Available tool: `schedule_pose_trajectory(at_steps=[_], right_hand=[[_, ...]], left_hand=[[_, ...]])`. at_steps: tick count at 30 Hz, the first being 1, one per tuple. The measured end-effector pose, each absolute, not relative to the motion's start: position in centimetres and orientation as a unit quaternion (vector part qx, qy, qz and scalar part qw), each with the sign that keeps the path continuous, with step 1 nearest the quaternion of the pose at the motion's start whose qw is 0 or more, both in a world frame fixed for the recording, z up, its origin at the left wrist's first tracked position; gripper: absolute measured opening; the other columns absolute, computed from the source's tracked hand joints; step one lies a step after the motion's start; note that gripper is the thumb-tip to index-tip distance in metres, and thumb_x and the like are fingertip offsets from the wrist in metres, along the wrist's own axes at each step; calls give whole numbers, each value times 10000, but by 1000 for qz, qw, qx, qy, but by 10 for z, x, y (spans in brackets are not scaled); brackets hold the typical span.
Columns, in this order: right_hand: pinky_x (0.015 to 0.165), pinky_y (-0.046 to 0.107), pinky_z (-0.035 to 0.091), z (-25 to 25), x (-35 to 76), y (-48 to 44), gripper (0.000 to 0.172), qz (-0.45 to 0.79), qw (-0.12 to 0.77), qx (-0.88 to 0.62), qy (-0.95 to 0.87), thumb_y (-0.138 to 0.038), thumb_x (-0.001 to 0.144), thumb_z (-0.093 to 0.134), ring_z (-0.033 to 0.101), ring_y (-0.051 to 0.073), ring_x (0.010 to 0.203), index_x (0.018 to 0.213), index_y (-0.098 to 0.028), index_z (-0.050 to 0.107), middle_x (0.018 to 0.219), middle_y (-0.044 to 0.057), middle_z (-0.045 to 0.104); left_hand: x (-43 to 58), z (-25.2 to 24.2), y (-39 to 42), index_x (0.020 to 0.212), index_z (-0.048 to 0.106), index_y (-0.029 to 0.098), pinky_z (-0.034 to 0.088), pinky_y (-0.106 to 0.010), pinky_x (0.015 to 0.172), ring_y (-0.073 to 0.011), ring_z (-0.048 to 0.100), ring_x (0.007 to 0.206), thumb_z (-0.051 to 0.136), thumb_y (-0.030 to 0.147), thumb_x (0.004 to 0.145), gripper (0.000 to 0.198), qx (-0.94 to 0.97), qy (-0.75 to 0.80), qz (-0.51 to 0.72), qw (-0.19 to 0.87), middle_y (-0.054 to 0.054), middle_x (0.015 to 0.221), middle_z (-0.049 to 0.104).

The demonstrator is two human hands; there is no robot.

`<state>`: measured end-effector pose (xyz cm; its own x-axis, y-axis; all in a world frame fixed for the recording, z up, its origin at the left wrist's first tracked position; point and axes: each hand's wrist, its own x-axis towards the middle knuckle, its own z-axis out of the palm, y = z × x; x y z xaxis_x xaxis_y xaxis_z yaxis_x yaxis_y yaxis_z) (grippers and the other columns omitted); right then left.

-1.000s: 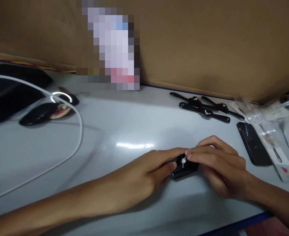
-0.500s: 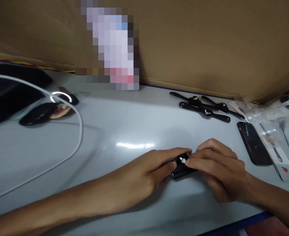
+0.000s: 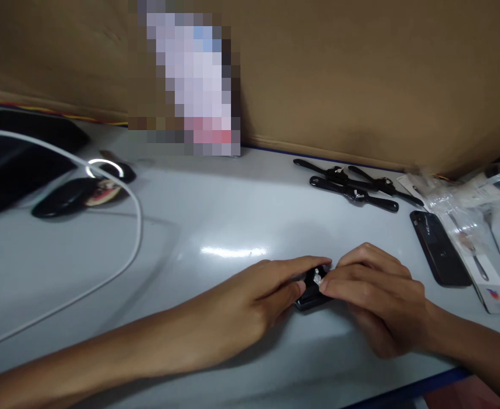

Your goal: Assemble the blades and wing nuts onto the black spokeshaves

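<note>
My left hand holds a small, glossy black block-like object down on the table, its index finger along the far side and its thumb on the near left side. A small shiny, whitish clear piece shows on top of the block. My right hand is closed at the block's right end, with thumb and fingertips pressed together beside the clear piece. What those fingertips pinch is hidden. Part of the block's right side is covered by the right hand.
Three black watch-like bands lie at the back right. A black phone lies beside clear plastic packaging. On the left are a white cable, a black mouse and a large dark object. Cardboard stands behind.
My right hand has shifted slightly, its fingertips a little lower and to the left. The clear piece on the block has turned a little. My left hand stays where it was.
</note>
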<state>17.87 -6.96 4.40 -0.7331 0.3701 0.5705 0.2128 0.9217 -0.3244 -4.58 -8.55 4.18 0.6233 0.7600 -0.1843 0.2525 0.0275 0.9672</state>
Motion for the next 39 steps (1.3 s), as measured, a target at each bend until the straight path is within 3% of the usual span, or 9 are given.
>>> schedule_pose_trajectory(at_steps=[4, 11, 17, 23, 26, 29, 35, 39], right_hand=[[672, 325, 539, 44, 179, -69, 298, 112, 331, -159, -923, -14, 849, 475, 627, 197, 817, 1059, -126, 653, 868, 80, 753], [668, 332, 547, 44, 180, -69, 316, 105, 327, -161, -925, -19, 856, 458, 635, 199, 818, 1076, -143, 648, 867, 72, 749], [668, 333, 553, 43, 179, -70, 312, 110, 330, -160, -924, -18, 859, 460, 633, 199, 821, 1073, -136, 653, 867, 75, 750], [667, 338, 568, 43, 178, -69, 303, 115, 351, -152, -917, -13, 856, 466, 630, 202, 819, 1065, -116, 661, 884, 98, 757], [724, 358, 602, 41, 179, -67, 331, 120, 370, -142, -910, -1, 857, 446, 658, 203, 851, 1096, -99, 653, 952, 130, 768], [773, 375, 627, 41, 180, -65, 379, 112, 354, -137, -918, 15, 833, 445, 690, 216, 934, 1132, -101, 646, 1062, 149, 776], [793, 382, 641, 45, 182, -65, 388, 109, 317, -152, -930, 23, 824, 462, 691, 225, 995, 1135, -104, 655, 1110, 138, 775], [767, 382, 627, 43, 178, -64, 377, 107, 335, -151, -924, 54, 821, 455, 687, 206, 887, 1114, -87, 645, 1011, 134, 769]], left_hand=[[-46, 42, -86, 1336, 666, 255, 431, -263, 706, -125, 389, 559, 419, 339, 1023, 407, 662, 378, 199, 616, 73, 631, 445], [-47, 41, -85, 1334, 656, 266, 405, -253, 652, -122, 386, 553, 419, 344, 1028, 394, 659, 377, 194, 622, 73, 626, 430], [-47, 39, -86, 1357, 651, 258, 447, -275, 745, -126, 386, 558, 412, 321, 1020, 418, 659, 382, 196, 617, 75, 627, 437], [-46, 44, -85, 1310, 688, 279, 459, -314, 915, -179, 555, 791, 431, 302, 1015, 392, 667, 380, 206, 608, 50, 638, 487], [-46, 46, -85, 1322, 685, 295, 471, -319, 925, -196, 594, 903, 444, 304, 1007, 397, 665, 385, 208, 605, 9, 835, 663], [-46, 46, -86, 1352, 670, 303, 487, -326, 913, -205, 608, 933, 446, 319, 1004, 413, 665, 391, 201, 604, -22, 1051, 729], [-47, 47, -87, 1349, 679, 303, 504, -335, 910, -230, 618, 983, 468, 363, 1010, 404, 656, 396, 206, 609, -32, 1030, 746], [-46, 46, -87, 1331, 687, 305, 510, -317, 878, -219, 620, 946, 475, 356, 1011, 387, 654, 396, 208, 610, -26, 1031, 742]])
